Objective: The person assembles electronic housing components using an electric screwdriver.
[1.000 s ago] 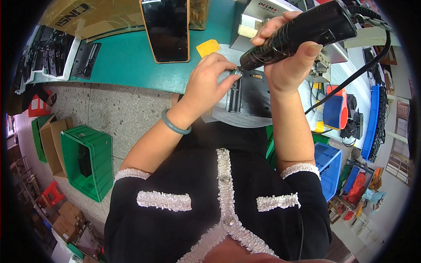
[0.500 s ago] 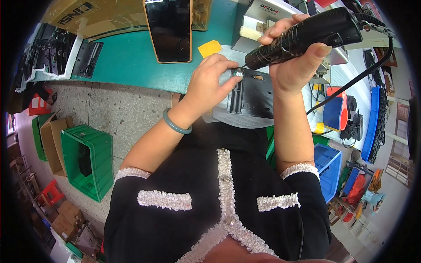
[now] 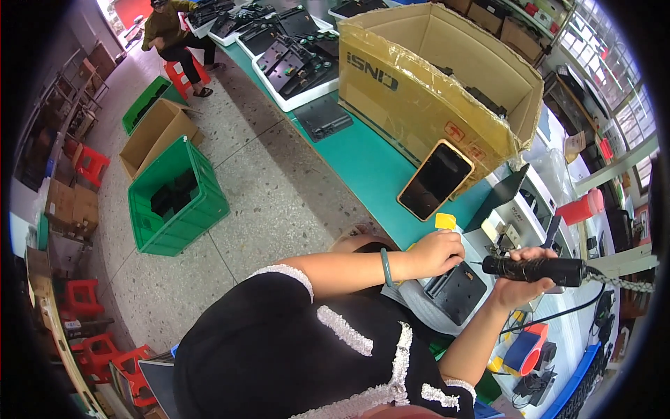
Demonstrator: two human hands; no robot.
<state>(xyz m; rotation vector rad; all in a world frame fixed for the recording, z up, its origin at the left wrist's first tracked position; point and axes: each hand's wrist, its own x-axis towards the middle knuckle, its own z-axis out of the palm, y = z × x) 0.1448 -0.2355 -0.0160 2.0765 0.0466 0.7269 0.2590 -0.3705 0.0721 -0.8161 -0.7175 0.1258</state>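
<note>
My right hand (image 3: 518, 285) grips a black electric screwdriver (image 3: 536, 269), held level with its tip pointing left and its cable trailing off to the right. My left hand (image 3: 437, 253), with a green bangle (image 3: 384, 267) on the wrist, has its fingers curled just left of the tip. Whether they pinch anything is hidden. Below both hands a black moulded part (image 3: 457, 292) lies on a grey mat at the edge of the teal table (image 3: 363, 164).
A dark-screened phone (image 3: 435, 180) leans against a big open cardboard box (image 3: 447, 77). A yellow piece (image 3: 444, 221) lies by it. White trays of black parts (image 3: 293, 63) sit further along. A green crate (image 3: 178, 199) stands on the floor. Another person (image 3: 167, 24) sits far off.
The view has swung round, so both hands now sit at the lower right. The screwdriver has dropped from a slanted hold to level. My left hand stays by its tip.
</note>
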